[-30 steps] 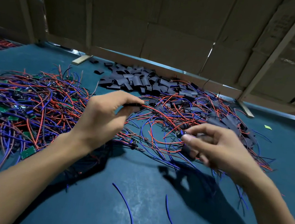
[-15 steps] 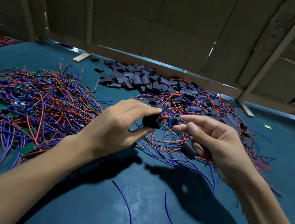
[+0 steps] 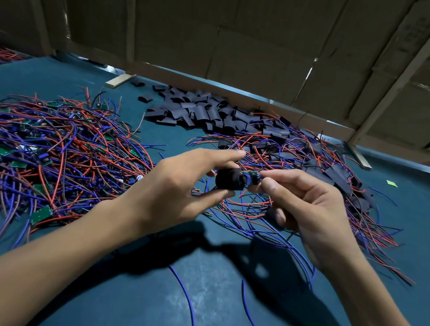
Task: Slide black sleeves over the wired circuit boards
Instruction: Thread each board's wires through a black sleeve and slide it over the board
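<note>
Hands have closed the gap since half a second ago: sleeve and board were held just apart then, now the board's end sits at or just inside the sleeve mouth, so insertion has started, by my read. Left hand (image 3: 176,185) pinches the black sleeve (image 3: 229,178) between thumb and forefinger, fingers curled round it, mouth facing right. Right hand (image 3: 309,201) pinches the circuit board (image 3: 252,177) at its far end with fingertips; its lower fingers look curled on something dark, can't tell what. Both are held in the air above the middle of the counter (image 3: 137,302), over the right-hand tangle. Most of the board is still exposed, so this unit isn't done; the remaining push looks short. No actual containers here, everything lies loose in heaps on the counter: spare sleeves (image 3: 201,113) piled near the far edge against the cardboard wall (image 3: 251,32), bare wired boards (image 3: 34,146) toward the left edge, and a pile of red and blue wires with sleeved pieces (image 3: 328,176) right of centre. Two loose blue wires (image 3: 187,292) lie near the near edge.
</note>
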Tool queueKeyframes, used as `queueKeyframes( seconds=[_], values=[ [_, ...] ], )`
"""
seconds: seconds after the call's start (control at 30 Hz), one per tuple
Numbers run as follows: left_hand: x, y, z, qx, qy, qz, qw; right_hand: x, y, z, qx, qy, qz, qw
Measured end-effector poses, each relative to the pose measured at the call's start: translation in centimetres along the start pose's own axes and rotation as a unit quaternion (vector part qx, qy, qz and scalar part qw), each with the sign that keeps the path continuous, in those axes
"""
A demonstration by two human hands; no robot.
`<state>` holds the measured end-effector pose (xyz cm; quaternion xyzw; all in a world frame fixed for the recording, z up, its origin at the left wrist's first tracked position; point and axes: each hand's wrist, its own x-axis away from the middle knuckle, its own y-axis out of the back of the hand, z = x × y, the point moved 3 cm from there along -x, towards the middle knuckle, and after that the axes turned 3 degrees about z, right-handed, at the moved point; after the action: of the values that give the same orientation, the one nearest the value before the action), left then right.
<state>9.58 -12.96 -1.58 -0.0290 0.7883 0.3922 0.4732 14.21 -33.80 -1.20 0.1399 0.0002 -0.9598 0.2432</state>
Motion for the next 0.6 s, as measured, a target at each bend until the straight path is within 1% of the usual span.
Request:
queueKeyframes(
  seconds=[0.1,0.17,0.27,0.43,0.6],
  values=[
    [0.05,-0.02,-0.21,0.001,0.012,-0.020,1.000,0.12,-0.34,-0.17,0.017,-0.012,-0.015,1.000],
    [0.07,0.09,-0.27,-0.004,0.018,-0.028,0.999,0.14,-0.32,-0.25,0.035,-0.018,-0.043,0.998],
    [0.04,0.25,-0.28,-0.009,0.015,-0.031,0.999,0.06,-0.04,-0.25,0.026,-0.040,-0.069,0.996],
    [-0.11,0.10,-0.40,-0.001,-0.004,-0.009,1.000,0.01,-0.25,-0.10,-0.022,-0.098,-0.053,0.994],
    [0.06,-0.33,-0.40,0.059,-0.006,0.000,0.998,-0.06,-0.06,-0.24,-0.070,-0.153,-0.019,0.986]
  ],
)
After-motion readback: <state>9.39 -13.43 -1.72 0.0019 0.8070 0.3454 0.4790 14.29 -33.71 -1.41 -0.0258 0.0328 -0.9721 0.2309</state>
